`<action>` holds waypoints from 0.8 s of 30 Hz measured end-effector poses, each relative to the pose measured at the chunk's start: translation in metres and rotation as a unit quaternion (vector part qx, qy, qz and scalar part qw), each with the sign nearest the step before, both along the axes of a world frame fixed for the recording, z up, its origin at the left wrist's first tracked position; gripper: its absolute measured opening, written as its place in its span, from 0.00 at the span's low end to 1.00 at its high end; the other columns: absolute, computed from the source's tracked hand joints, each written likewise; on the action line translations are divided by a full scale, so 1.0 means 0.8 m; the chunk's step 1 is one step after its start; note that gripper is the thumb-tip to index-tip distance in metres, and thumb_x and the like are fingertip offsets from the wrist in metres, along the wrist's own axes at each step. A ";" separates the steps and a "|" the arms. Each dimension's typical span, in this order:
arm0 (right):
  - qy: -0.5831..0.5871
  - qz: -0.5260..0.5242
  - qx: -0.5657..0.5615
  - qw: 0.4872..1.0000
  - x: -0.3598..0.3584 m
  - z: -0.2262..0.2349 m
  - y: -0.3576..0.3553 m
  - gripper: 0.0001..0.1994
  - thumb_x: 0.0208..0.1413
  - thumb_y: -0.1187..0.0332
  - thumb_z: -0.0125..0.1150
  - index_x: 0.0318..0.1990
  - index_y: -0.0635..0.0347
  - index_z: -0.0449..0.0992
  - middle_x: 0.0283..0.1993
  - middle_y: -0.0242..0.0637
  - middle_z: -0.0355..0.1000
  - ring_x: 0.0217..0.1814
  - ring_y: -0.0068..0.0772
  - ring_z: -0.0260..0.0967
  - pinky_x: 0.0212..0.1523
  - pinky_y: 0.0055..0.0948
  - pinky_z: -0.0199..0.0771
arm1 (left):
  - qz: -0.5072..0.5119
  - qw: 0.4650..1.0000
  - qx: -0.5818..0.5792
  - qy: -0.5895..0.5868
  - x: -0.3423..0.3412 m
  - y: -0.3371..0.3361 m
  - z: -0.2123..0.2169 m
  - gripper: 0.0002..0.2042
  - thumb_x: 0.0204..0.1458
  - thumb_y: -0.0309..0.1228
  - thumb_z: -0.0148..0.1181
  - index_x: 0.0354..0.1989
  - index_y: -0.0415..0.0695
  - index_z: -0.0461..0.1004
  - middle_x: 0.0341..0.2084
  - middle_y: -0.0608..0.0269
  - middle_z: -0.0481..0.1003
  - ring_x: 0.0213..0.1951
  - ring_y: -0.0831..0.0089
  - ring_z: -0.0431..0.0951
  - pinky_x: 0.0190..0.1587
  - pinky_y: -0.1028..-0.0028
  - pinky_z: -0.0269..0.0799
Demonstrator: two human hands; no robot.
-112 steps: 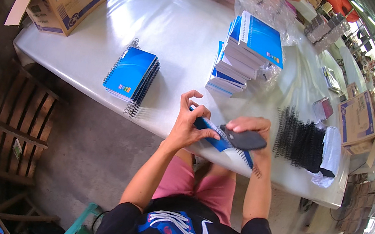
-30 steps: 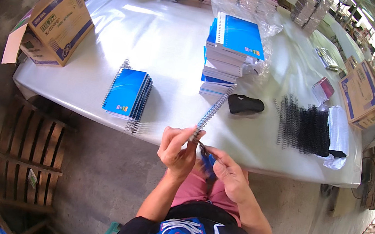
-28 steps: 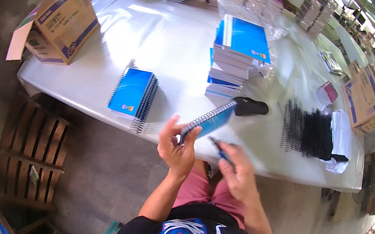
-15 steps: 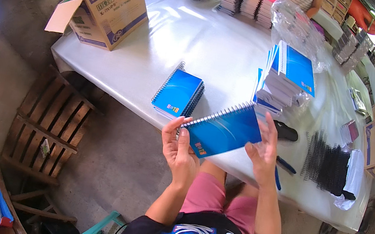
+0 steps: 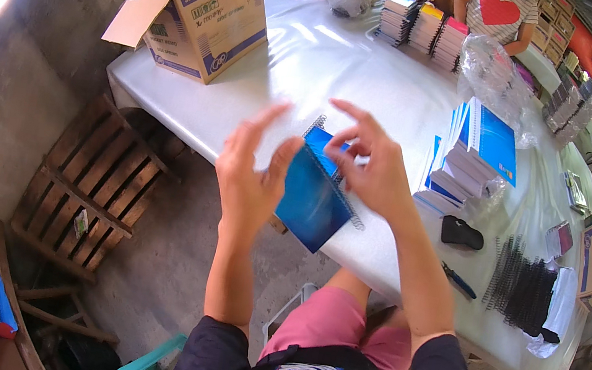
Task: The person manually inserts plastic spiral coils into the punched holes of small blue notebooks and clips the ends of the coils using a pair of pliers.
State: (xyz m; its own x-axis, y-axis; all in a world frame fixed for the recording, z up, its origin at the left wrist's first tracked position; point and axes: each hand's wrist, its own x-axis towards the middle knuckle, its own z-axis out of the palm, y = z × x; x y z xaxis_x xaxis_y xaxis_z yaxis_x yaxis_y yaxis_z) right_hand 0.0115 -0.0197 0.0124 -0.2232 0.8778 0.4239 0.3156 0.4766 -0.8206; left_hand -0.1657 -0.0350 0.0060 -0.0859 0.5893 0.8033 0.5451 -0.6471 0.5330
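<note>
Raised nearer now, blue notebook (image 5: 313, 197) in left hand's (image 5: 252, 170) grip; right hand (image 5: 372, 168) pinching its spiral.

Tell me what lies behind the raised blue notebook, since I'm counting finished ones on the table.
Behind the blue notebook, held between the left hand and right hand, a spiral-bound blue stack peeks out on the white table. Most of it is covered.

Cardboard box (image 5: 203, 11) on the tabletop's (image 5: 345, 69) left; notebook stack (image 5: 474, 163) right — spiral bindings (image 5: 524, 287), seemingly, further right.
</note>
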 end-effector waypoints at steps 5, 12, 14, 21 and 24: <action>-0.211 -0.157 0.049 0.964 -0.007 -0.093 0.048 0.32 0.50 0.56 0.63 0.62 0.51 0.62 0.48 0.51 0.68 0.44 0.46 0.70 0.47 0.39 0.71 | 0.179 0.961 -0.200 0.063 0.006 0.065 -0.126 0.22 0.48 0.41 0.67 0.51 0.47 0.74 0.54 0.52 0.70 0.54 0.58 0.71 0.54 0.66 0.66; -0.155 -0.051 -0.189 0.968 0.008 -0.092 -0.015 0.36 0.48 0.59 0.67 0.64 0.51 0.56 0.42 0.44 0.67 0.43 0.42 0.69 0.44 0.35 0.71 | 0.047 0.945 -0.318 -0.060 0.022 0.058 -0.129 0.16 0.49 0.41 0.65 0.43 0.46 0.79 0.47 0.57 0.75 0.47 0.63 0.75 0.46 0.68 0.72; -0.128 0.003 -0.184 0.974 0.013 -0.086 -0.012 0.32 0.50 0.63 0.65 0.63 0.52 0.59 0.38 0.42 0.68 0.39 0.35 0.70 0.41 0.32 0.72 | -0.006 0.943 -0.328 -0.056 0.004 0.065 -0.142 0.19 0.53 0.44 0.60 0.47 0.44 0.77 0.46 0.58 0.76 0.47 0.65 0.74 0.48 0.70 0.70; 0.169 -0.104 -0.192 0.961 0.008 -0.081 0.035 0.22 0.53 0.66 0.62 0.56 0.55 0.67 0.29 0.41 0.72 0.34 0.26 0.73 0.35 0.26 0.75 | -0.175 0.843 -0.366 -0.353 -0.002 0.067 -0.159 0.31 0.62 0.54 0.39 0.48 0.34 0.74 0.46 0.49 0.75 0.51 0.64 0.72 0.56 0.69 0.62; -0.090 -0.169 -0.142 0.971 0.001 -0.129 0.056 0.25 0.50 0.55 0.64 0.53 0.56 0.68 0.28 0.45 0.76 0.35 0.44 0.77 0.38 0.39 0.75 | -0.113 0.870 -0.300 -0.374 0.018 0.065 -0.165 0.35 0.63 0.54 0.32 0.47 0.30 0.74 0.44 0.46 0.75 0.49 0.62 0.73 0.56 0.69 0.63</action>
